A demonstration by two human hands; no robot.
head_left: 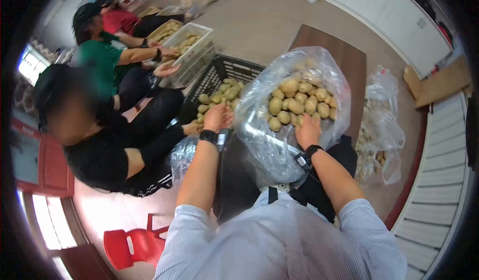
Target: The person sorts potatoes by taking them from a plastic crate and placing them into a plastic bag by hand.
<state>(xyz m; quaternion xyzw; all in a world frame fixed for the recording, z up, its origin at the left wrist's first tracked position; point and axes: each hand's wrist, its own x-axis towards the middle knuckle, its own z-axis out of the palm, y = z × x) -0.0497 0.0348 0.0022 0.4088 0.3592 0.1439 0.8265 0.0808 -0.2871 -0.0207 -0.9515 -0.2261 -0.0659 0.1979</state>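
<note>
Head view, kiwis: we see them, or perhaps small potatoes, heaped in a clear bag (252,118) right of centre; we point to the heap's kiwis (300,97). More lie in the black crate (239,64), upper centre.
Right hand: our right hand (309,130) reaches into the bag, fingertips at the heap's lower edge; we cannot tell whether they close on one.
Left hand: our left hand (218,118) is over the crate's near end, fingers bent toward its kiwis; any grip is hidden from us.
Neighbour: a co-worker's hand (190,128) is just left of ours.
Weight: we judge each kiwi light, the full heap heavy.
Skin: probably firm but bruisable, so we would press gently.
Bag: thin, limp and likely slippery; we would not lift by one fold.
Hold: around a kiwi's middle, taking the outer ones first.
</note>
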